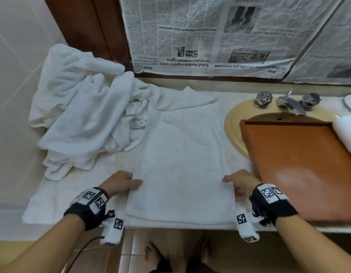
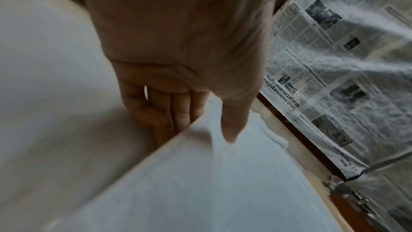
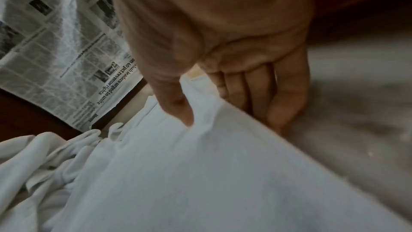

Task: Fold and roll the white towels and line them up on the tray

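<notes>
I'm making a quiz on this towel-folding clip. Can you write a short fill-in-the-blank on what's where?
1. Both hands, the left hand and the right hand, grip the side edges of the flat ____ towel.
2. The wooden tray lies partly over the ____.
3. The heap of loose towels lies to the flat towel's ____.

Missing words: white; sink; left

I've got a folded towel [image 1: 180, 164] flat on the counter [image 1: 239, 226], mid-front, near end at the front edge. My left hand [image 1: 121, 182] sits at its left side, right hand [image 1: 239, 183] at its right side, thumbs on top, fingers under the edges. Heap of towels [image 1: 82, 107] behind-left, toward the back-left corner. Sink [image 1: 235, 123] to the right; tray [image 1: 298, 164] lies over it. Rolled towel [image 1: 346, 134] on the tray's far right. Taps [image 1: 287, 102] behind sink, newspaper [image 1: 210, 36] along the back wall.
</notes>
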A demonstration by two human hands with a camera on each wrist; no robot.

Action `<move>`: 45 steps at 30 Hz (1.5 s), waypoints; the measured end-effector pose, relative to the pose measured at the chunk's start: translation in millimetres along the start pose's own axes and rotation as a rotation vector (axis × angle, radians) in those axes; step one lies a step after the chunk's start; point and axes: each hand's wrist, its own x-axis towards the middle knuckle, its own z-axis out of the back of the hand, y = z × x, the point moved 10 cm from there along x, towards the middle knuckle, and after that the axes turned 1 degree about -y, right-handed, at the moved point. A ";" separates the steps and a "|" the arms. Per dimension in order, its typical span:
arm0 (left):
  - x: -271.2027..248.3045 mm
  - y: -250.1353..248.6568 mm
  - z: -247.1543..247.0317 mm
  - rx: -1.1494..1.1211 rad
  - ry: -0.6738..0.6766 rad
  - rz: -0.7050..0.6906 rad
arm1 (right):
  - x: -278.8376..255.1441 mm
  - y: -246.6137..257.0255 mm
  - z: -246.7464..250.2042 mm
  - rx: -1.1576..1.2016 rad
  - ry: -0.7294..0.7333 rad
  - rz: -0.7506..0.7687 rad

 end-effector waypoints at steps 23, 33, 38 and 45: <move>42.7 -30.7 7.9 0.391 0.031 0.104 | 7.1 26.3 6.5 -0.529 -0.136 -0.004; 85.5 -88.0 33.7 0.324 -0.150 0.020 | 39.7 106.1 32.9 -0.421 -0.268 0.187; 80.0 -58.1 27.8 0.390 -0.006 0.088 | 39.9 93.2 25.9 -0.686 -0.153 0.179; 74.1 -143.6 75.1 0.584 -0.395 -0.230 | 32.5 175.5 45.9 -0.586 -0.361 0.409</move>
